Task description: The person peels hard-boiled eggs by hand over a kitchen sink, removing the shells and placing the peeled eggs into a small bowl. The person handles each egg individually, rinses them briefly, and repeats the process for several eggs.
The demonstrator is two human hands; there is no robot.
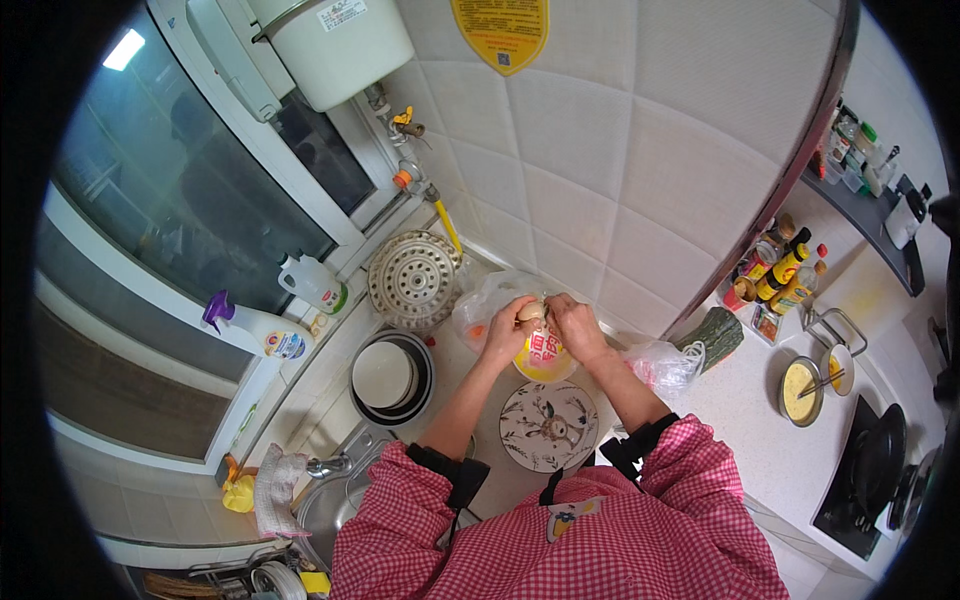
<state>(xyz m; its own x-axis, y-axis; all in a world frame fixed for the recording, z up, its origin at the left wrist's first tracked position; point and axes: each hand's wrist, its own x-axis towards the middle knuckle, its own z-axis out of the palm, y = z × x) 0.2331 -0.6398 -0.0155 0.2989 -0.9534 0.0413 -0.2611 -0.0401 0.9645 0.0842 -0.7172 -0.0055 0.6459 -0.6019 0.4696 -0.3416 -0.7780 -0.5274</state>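
Note:
My left hand (506, 330) grips a pale, rounded food item (532, 312), perhaps a bulb of garlic or an onion. Right beside it, my right hand (576, 324) has its fingers bent inward; what they pinch is hidden. Under both hands sits a yellow and white package or bowl (544, 358) with red writing, its upper part covered by the hands. Nearer my body lies a round white plate (550, 429) with a printed deer. A clear plastic bag (480, 311) with something orange inside is behind my left hand.
At left, a dark pot (429, 375) holds a white bowl (382, 373), near the steel sink (330, 510). A perforated metal steamer plate (416, 279) leans at the back. To the right are a plastic bag (667, 367), a green squash (712, 337), bottles (784, 270) and a bowl of yellow liquid (799, 394).

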